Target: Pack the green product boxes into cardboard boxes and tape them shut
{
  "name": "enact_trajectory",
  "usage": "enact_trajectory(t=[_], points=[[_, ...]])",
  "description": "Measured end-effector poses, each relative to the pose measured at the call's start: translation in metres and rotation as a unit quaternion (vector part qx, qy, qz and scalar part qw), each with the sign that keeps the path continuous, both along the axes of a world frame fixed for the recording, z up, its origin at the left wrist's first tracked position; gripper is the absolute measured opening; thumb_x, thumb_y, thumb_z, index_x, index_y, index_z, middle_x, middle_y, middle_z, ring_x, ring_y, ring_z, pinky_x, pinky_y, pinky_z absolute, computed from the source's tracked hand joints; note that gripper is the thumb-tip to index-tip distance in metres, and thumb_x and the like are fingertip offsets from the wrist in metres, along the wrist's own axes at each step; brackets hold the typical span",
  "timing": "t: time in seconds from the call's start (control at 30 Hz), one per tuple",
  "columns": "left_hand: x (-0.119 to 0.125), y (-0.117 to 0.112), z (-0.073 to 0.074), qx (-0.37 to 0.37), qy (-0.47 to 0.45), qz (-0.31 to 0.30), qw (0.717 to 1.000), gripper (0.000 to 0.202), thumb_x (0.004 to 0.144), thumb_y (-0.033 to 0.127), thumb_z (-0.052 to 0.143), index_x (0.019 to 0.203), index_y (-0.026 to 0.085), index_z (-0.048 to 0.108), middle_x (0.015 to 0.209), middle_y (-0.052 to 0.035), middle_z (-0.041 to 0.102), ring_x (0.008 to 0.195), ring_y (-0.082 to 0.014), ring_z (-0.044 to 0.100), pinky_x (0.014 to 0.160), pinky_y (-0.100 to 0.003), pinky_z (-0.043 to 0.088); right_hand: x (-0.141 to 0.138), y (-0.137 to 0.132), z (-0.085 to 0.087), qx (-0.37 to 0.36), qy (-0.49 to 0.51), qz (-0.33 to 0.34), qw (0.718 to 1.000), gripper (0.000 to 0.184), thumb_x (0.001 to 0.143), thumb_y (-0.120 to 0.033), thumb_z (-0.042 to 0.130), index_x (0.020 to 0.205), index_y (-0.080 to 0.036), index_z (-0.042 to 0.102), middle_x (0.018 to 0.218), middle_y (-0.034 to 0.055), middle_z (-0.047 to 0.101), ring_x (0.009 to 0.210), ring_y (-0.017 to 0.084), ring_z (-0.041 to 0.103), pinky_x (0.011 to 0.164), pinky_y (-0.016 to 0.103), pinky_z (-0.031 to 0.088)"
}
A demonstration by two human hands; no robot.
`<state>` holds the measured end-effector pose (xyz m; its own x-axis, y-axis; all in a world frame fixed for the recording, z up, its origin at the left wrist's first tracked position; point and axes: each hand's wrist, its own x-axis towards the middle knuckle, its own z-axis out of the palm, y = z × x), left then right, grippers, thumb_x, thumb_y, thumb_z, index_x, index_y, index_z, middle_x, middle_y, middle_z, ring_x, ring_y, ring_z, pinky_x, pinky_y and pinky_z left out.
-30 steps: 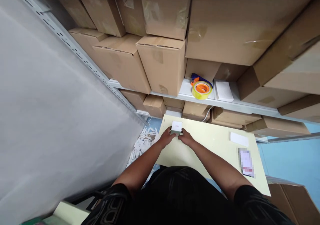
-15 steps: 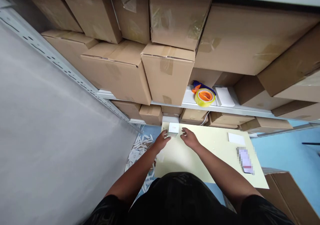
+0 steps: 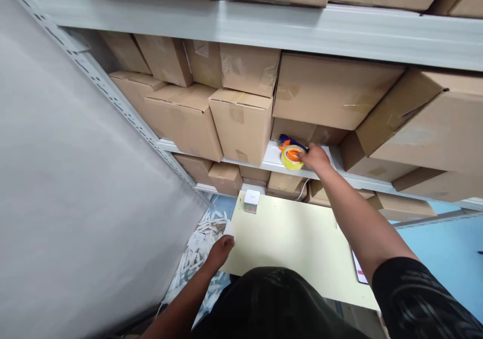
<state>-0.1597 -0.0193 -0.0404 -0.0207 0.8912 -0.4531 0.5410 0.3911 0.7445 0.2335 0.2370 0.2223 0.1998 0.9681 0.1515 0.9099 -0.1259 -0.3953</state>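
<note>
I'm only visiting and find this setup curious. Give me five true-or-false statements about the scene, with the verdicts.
1. The right hand is at the yellow tape. True.
2. The small box stands on the shelf. False: it stands on the table.
3. Paper scraps lie on the floor left of the table. True.
4. The left hand holds the small box. False: they are apart.
5. Cardboard boxes fill much of the shelving. True.

Box [image 3: 251,201], phone [image 3: 360,270] on cream table [image 3: 287,243]

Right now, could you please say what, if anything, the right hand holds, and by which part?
The right hand appears to grip the tape dispenser by its right side.
</note>
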Motion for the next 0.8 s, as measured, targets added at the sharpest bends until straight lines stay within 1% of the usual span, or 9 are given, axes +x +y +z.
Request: enact_trajectory(t=[0.07,0.1,0.23,0.37,0.47,0.53,0.6,0.7,0.8], points=[[0.007,-0.009,0.006,0.015,0.001,-0.009,1.000,0.021,0.087,0.037,0.059,0.097,0.022,0.070,0.096,-0.0031,0.077,0.097,-0.0231,0.073,0.086,-0.033,0.055,0.000,0.017,0.003,-0.084,0.012,-0.002,0.996,0.027,0.076,-0.030,0.077,0.098,-0.016,0.071,0.090,0.0115,0.070,0.081,0.024,0.061,0.075,0.039,0.050],[0.011,-0.013,0.009,0.021,0.000,-0.013,1.000,0.018,0.087,0.035,0.059,0.096,0.023,0.070,0.096,-0.0025,0.077,0.097,-0.0225,0.073,0.087,-0.032,0.054,-0.001,0.022,0.005,-0.100,0.011,0.005,0.995,0.023,0.076,-0.028,0.078,0.094,-0.016,0.071,0.086,0.0108,0.069,0.079,0.023,0.060,0.074,0.038,0.048],[0.024,-0.025,0.013,0.031,0.000,-0.028,0.999,0.014,0.089,0.026,0.058,0.096,0.022,0.070,0.096,-0.0032,0.076,0.095,-0.0218,0.072,0.089,-0.032,0.052,-0.005,0.016,0.016,-0.072,-0.019,0.028,0.997,0.020,0.082,-0.027,0.073,0.094,-0.011,0.072,0.089,0.0147,0.071,0.080,0.020,0.059,0.074,0.036,0.043],[0.028,-0.023,0.014,0.039,-0.009,-0.062,0.997,0.014,0.090,0.026,0.056,0.096,0.023,0.069,0.097,-0.0030,0.076,0.096,-0.0215,0.071,0.089,-0.032,0.052,-0.004,-0.028,0.027,-0.021,-0.021,0.025,0.999,0.029,0.088,-0.039,0.067,0.100,-0.012,0.072,0.095,0.0177,0.073,0.081,0.022,0.059,0.071,0.035,0.039],[0.024,-0.012,0.013,0.038,-0.017,-0.097,0.994,0.013,0.090,0.024,0.056,0.095,0.022,0.068,0.098,-0.0037,0.076,0.098,-0.0218,0.071,0.090,-0.032,0.051,0.002,-0.085,0.018,0.013,0.003,0.014,1.000,0.030,0.090,-0.045,0.064,0.098,-0.018,0.072,0.090,0.0131,0.074,0.078,0.023,0.061,0.067,0.033,0.039],[0.021,-0.003,0.012,0.042,-0.022,-0.126,0.991,0.013,0.090,0.024,0.057,0.095,0.022,0.069,0.099,-0.0040,0.076,0.099,-0.0221,0.071,0.090,-0.032,0.051,0.007,-0.132,-0.004,0.008,0.033,-0.007,0.999,0.027,0.089,-0.045,0.064,0.099,-0.021,0.072,0.087,0.0090,0.075,0.078,0.024,0.064,0.067,0.032,0.041],[0.019,0.006,0.011,0.044,-0.026,-0.158,0.986,0.013,0.090,0.024,0.057,0.096,0.022,0.068,0.099,-0.0039,0.076,0.099,-0.0219,0.071,0.091,-0.032,0.051,0.012,-0.181,-0.039,-0.012,0.084,-0.035,0.996,0.028,0.088,-0.046,0.064,0.101,-0.023,0.072,0.089,0.0071,0.076,0.080,0.025,0.068,0.067,0.031,0.044],[0.020,0.014,0.011,0.033,-0.026,-0.206,0.978,0.012,0.089,0.025,0.057,0.095,0.022,0.068,0.099,-0.0040,0.076,0.099,-0.0217,0.071,0.090,-0.032,0.051,0.020,-0.246,-0.108,-0.095,0.137,-0.099,0.981,0.022,0.089,-0.043,0.062,0.096,-0.024,0.071,0.082,0.0054,0.075,0.075,0.024,0.069,0.064,0.030,0.045],[0.029,0.015,0.013,0.023,-0.016,-0.236,0.971,0.012,0.088,0.025,0.058,0.095,0.022,0.068,0.099,-0.0049,0.076,0.099,-0.0220,0.071,0.090,-0.032,0.051,0.034,-0.290,-0.176,-0.170,0.140,-0.149,0.964,0.020,0.089,-0.041,0.061,0.094,-0.024,0.069,0.080,0.0053,0.075,0.075,0.025,0.070,0.063,0.030,0.044]])
